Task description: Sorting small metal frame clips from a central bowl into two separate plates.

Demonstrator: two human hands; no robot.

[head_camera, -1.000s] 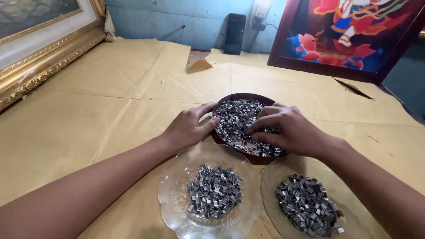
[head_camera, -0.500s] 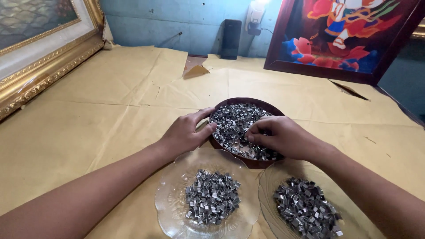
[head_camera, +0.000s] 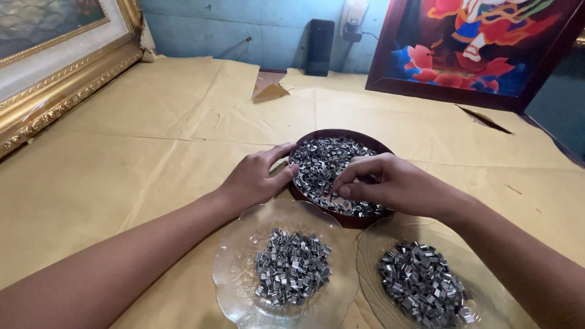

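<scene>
A dark brown round bowl (head_camera: 341, 134) full of small shiny metal clips (head_camera: 326, 159) sits in front of me. My left hand (head_camera: 255, 179) rests against the bowl's left rim, fingers touching the clips at the edge. My right hand (head_camera: 390, 184) lies over the bowl's right side, fingertips pinched together on clips in the pile. Nearer to me stand two clear glass plates: the left plate (head_camera: 234, 250) carries a heap of clips (head_camera: 292, 266), and the right plate (head_camera: 372, 244) holds another heap (head_camera: 423, 289).
Tan paper (head_camera: 152, 146) covers the table. A gold-framed picture (head_camera: 55, 79) leans at the far left and a dark-framed colourful painting (head_camera: 481, 42) at the back right. A black box (head_camera: 319, 38) stands against the blue wall.
My right hand has drawn its fingers together over the clips in the bowl. The left hand stays at the rim. The view has shifted slightly.
</scene>
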